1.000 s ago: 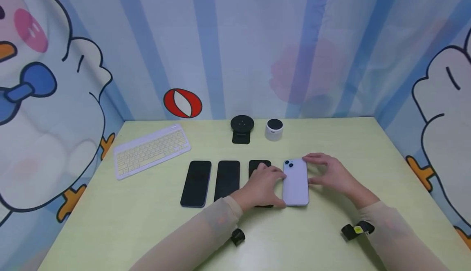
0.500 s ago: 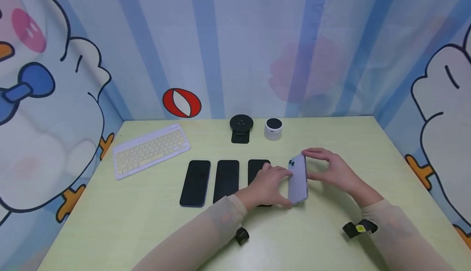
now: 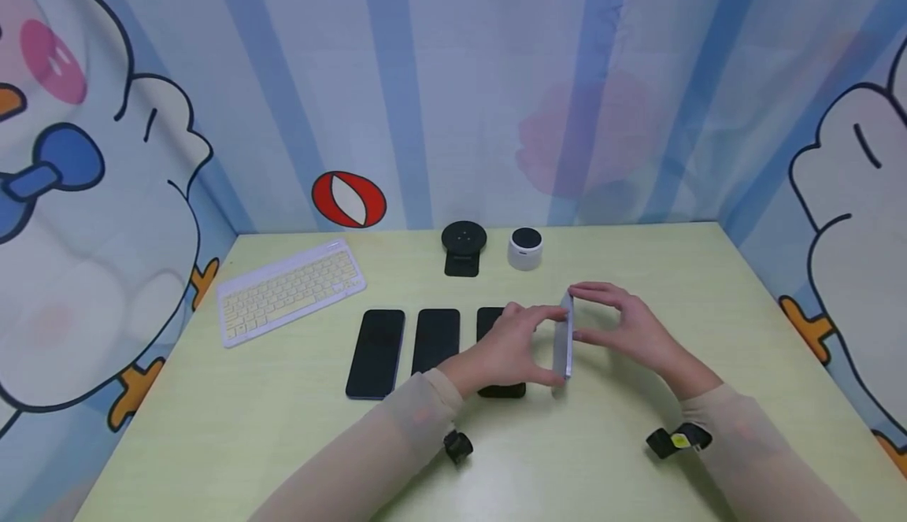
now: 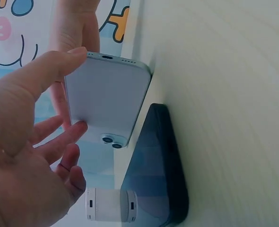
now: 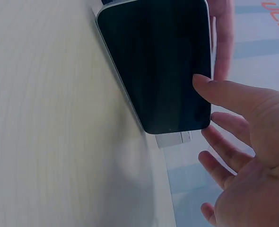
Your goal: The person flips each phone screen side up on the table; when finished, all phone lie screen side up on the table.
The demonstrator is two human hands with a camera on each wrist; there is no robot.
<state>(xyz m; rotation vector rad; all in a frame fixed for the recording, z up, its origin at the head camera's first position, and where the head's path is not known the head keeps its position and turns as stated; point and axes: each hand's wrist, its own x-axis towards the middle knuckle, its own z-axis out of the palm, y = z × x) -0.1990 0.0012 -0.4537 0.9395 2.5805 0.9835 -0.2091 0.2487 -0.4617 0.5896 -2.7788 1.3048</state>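
Observation:
A lilac smartphone [image 3: 563, 346] stands on its long edge, seen almost edge-on in the head view. My left hand [image 3: 505, 354] holds it, thumb at the charging-port end and a fingertip on the back by the two camera lenses [image 4: 112, 141]. From the other side my right hand [image 3: 635, 331] grips it, thumb on the dark screen [image 5: 161, 71] and a finger at the top end in the head view. Under my left hand lies another dark phone [image 3: 490, 322], partly hidden. To its left a second dark phone [image 3: 436, 339] and a third dark phone [image 3: 375, 353] lie screen up.
A white keyboard [image 3: 292, 292] lies angled at the back left of the pale table [image 3: 212, 443]. At the back stand a black round-topped stand [image 3: 464, 238] and a small white cylinder [image 3: 525, 254] with a dark top. A printed curtain [image 3: 468, 73] hangs behind.
The lilac phone was lying flat with its back up; both hands have tipped it up onto its long edge, its screen now towards my right hand. The other phones have stayed put.

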